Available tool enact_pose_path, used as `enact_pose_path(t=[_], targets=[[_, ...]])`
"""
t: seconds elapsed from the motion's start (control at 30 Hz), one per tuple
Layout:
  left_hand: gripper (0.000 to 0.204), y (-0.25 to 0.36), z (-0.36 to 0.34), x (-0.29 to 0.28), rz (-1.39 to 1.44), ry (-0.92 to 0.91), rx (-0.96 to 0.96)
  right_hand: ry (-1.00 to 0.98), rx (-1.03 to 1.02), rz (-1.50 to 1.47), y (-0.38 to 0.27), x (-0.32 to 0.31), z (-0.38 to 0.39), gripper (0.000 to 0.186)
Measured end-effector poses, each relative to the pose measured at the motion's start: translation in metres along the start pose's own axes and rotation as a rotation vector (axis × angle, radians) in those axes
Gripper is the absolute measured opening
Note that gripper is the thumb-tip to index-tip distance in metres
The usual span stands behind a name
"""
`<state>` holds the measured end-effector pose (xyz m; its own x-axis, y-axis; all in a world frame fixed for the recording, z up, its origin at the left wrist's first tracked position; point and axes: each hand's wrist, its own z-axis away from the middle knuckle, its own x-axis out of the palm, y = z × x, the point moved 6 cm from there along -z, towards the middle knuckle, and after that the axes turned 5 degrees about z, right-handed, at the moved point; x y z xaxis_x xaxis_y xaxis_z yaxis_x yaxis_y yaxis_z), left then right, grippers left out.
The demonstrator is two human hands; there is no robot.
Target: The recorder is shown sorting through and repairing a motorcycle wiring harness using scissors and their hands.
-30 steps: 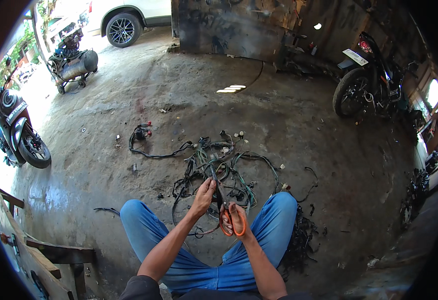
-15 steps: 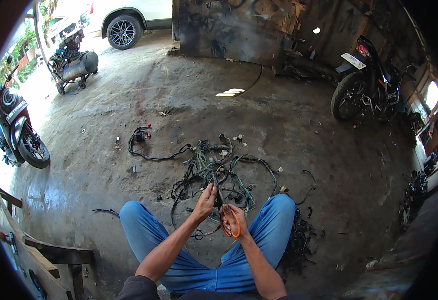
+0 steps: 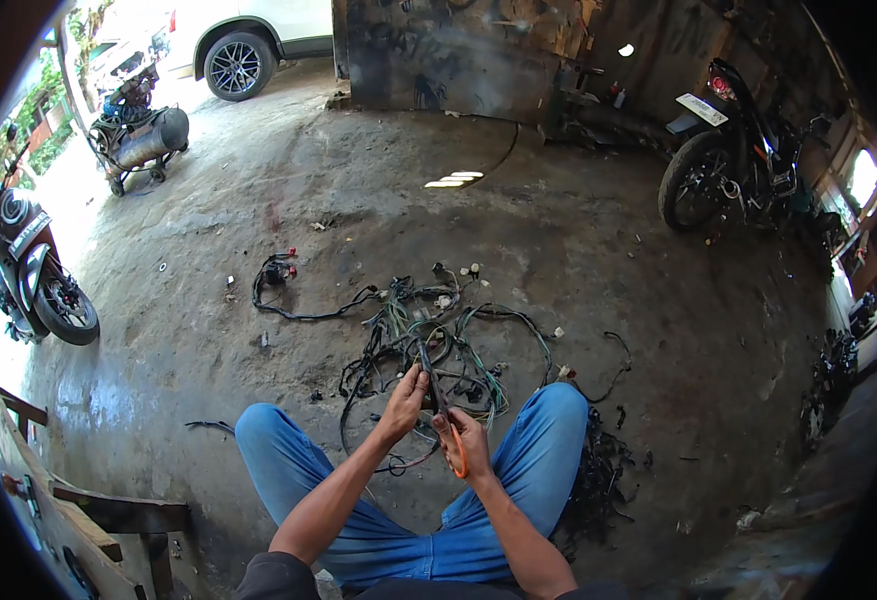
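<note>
A tangled wiring harness [image 3: 394, 318] of black, green and other wires with small pale connectors lies on the floor in front of my knees. My left hand [image 3: 406, 400] is closed on a dark, taped stretch of the harness, above its near side. In my right hand [image 3: 465, 440] is a pair of scissors [image 3: 461, 464] with orange handles. Their blades point away from me, alongside the wire at my left fingers. Just where the blades meet the wire is too small to tell.
Black wire scraps [image 3: 598, 480] lie beside my right knee. A wooden bench [image 3: 108, 508] stands at near left. Farther off are a scooter [image 3: 46, 270], an air compressor [image 3: 143, 142], a white car [image 3: 298, 25] and a motorcycle [image 3: 718, 170] at right.
The scissors' orange handles, spread apart before, have come together in my right hand. My left hand has stayed on the harness. The whole view has shifted slightly.
</note>
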<state>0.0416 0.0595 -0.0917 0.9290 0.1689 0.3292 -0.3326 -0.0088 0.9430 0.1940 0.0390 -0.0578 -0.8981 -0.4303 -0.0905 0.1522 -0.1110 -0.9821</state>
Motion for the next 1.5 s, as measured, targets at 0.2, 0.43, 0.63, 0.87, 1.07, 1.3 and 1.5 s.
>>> enact_pose_path(t=[0.2,0.43,0.63,0.87,1.07,1.3,1.5], targets=[[0.029,-0.007,0.000,-0.004,-0.175,0.026,0.047,0.073,-0.107,0.078,0.002,0.002,-0.008,0.046],[0.032,0.006,0.006,0.003,-0.221,0.048,0.083,0.009,0.095,-0.094,-0.011,0.005,-0.002,0.043],[0.032,0.024,0.015,0.022,-0.370,0.011,0.173,-0.028,0.120,-0.266,-0.009,0.003,-0.004,0.044],[0.028,0.014,0.017,0.023,-0.430,-0.064,0.101,-0.089,0.157,-0.404,-0.011,0.001,-0.011,0.044],[0.026,0.013,0.016,0.023,-0.463,-0.084,0.089,-0.144,0.210,-0.407,-0.020,-0.004,-0.013,0.052],[0.024,0.029,0.018,0.033,-0.466,-0.145,0.085,-0.163,0.304,-0.466,-0.019,-0.009,-0.015,0.057],[0.025,0.013,0.017,0.020,-0.553,-0.121,0.116,-0.112,0.186,-0.313,-0.011,-0.008,-0.015,0.051]])
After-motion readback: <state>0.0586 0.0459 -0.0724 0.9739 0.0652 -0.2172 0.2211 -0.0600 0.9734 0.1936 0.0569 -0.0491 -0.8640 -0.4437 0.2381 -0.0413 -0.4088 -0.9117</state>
